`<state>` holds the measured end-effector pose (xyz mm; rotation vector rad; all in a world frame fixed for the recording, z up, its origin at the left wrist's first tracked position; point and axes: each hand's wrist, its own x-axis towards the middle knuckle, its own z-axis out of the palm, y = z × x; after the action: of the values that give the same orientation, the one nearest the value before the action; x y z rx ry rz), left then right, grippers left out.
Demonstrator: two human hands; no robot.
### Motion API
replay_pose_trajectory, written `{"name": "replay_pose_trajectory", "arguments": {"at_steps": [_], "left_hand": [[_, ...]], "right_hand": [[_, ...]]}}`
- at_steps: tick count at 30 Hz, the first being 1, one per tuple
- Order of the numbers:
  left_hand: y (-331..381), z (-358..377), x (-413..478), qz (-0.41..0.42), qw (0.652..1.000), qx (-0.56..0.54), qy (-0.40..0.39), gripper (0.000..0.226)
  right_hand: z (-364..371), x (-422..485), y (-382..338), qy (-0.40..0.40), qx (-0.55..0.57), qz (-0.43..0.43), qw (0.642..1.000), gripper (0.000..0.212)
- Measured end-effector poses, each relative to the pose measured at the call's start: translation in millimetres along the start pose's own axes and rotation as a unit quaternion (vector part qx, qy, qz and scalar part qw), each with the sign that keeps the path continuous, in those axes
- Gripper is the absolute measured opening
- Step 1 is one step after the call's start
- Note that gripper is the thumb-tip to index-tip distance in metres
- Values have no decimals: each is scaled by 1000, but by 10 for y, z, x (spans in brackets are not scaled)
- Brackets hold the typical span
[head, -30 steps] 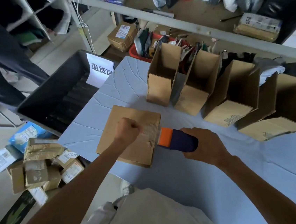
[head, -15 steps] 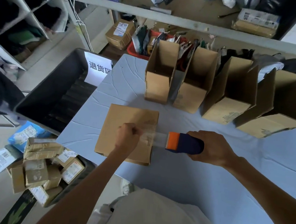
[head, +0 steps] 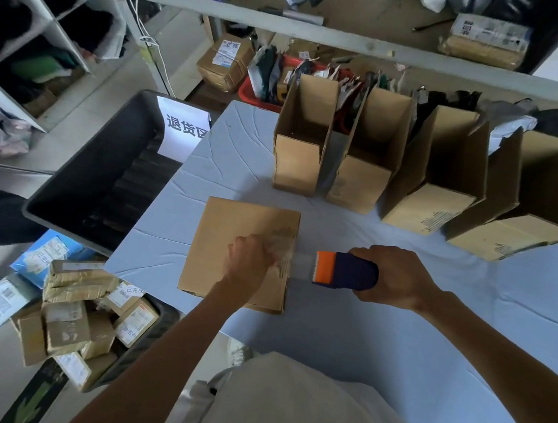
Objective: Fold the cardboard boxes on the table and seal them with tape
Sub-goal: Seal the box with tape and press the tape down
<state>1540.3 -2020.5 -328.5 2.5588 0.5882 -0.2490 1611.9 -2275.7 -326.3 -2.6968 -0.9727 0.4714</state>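
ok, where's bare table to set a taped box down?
Widest bare patch: table right of the tape dispenser, between the open boxes and the near edge. Smaller one: far-left corner, left of the open boxes. Crowded: back row, and the centre around the flat box.

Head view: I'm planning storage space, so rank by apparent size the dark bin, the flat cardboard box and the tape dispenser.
Largest: dark bin.
Then: flat cardboard box.
Smallest: tape dispenser, clearly.
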Motion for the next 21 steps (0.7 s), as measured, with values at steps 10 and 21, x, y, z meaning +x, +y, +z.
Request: {"name": "replay_pose_trajectory", "arguments": {"at_steps": [10,21], "left_hand": [[-77,-102,38,-18,991,132,-3,85],[-124,165,13,143,982,-118,-36,29]], "right_hand": [[12,37,-34,-13,-18,5,1000,51],[-15,199,-328,-53,-87,4,995,36]]}}
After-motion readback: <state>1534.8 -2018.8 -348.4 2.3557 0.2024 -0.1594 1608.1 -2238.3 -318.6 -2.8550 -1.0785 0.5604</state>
